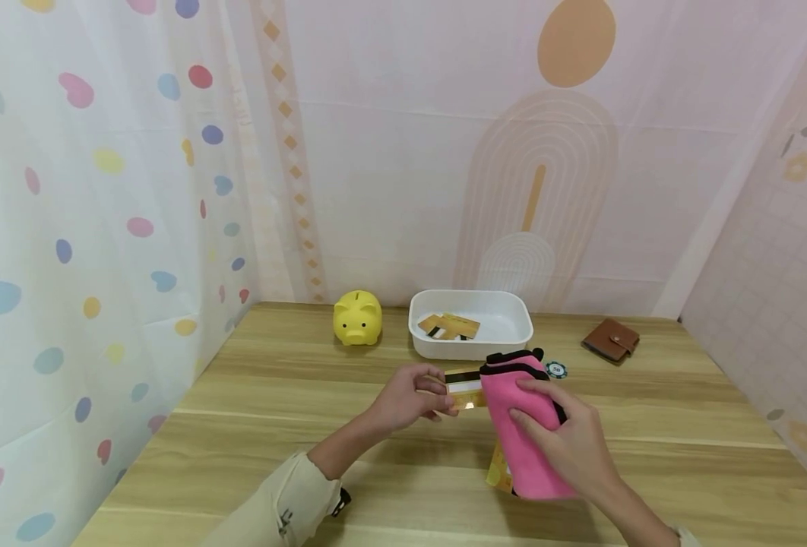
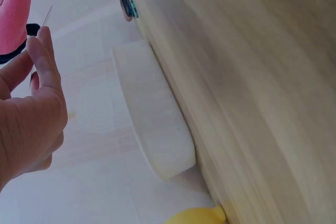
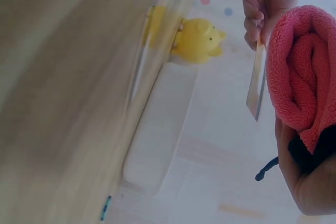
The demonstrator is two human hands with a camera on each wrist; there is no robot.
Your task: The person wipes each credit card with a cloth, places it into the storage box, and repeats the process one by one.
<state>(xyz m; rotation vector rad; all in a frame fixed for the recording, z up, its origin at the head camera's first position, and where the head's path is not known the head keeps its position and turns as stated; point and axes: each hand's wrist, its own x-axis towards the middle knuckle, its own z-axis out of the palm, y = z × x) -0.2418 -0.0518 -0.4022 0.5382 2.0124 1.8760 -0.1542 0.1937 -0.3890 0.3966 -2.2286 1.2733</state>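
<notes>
My left hand [image 1: 409,401] pinches a gold bank card [image 1: 466,388] by its left edge, its black magnetic stripe facing the head camera. The card's right end meets the edge of a folded pink towel [image 1: 521,433] with black trim in the head view. My right hand [image 1: 577,434] grips this towel, thumb across its front. In the right wrist view the towel [image 3: 294,77] shows its rolled, fluffy folds, and the card [image 3: 256,80] is seen nearly edge-on beside it. Another gold card [image 1: 498,469] lies partly hidden behind the towel's lower left side.
A white tray [image 1: 472,349] holding several gold cards [image 1: 460,325] stands at the back of the wooden table [image 1: 273,425]. Left of it sits a yellow piggy bank [image 1: 358,319]. A poker chip [image 1: 556,370] lies behind the towel, and a brown leather wallet [image 1: 611,339] lies at the back right.
</notes>
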